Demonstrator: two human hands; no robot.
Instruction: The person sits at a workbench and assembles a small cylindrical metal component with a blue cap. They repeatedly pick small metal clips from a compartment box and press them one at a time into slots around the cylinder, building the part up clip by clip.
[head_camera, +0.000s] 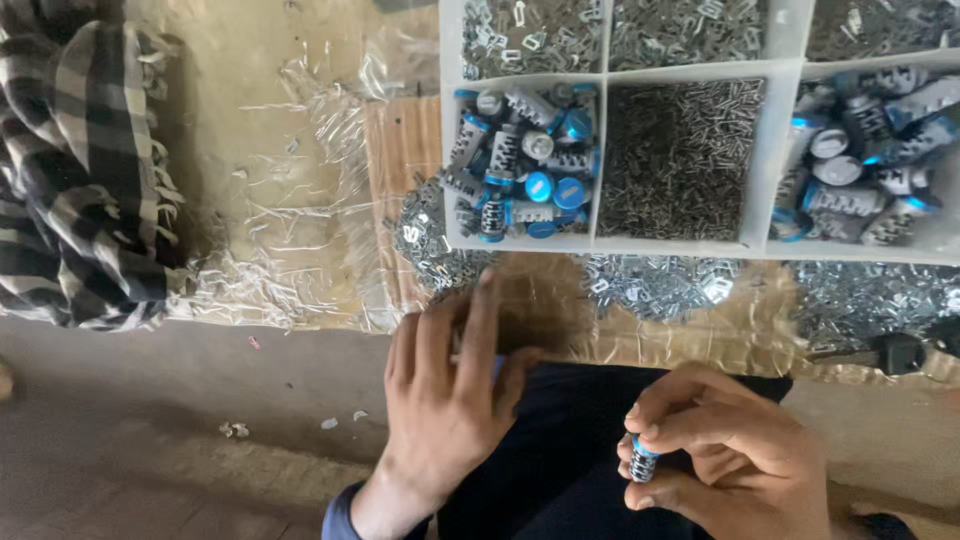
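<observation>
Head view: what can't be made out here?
- Left hand: its palm side faces away, so whatever it holds is hidden; only a blue edge shows.
- Lock cylinder in the right hand: mostly covered by fingers.
- Divided tray: cut off by the top and right edges.
- Small metal pieces in the middle compartment: too small to tell their shape.
- Black object at the right: blurred.

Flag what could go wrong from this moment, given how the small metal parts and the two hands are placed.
1. The right hand pinches a small blue-capped cylinder over the lap, away from the tray; a slip could drop it onto the floor.
2. Loose metal clips lie heaped outside the divided tray on crinkled plastic; the left hand working beside them could scatter some off the edge.
</observation>
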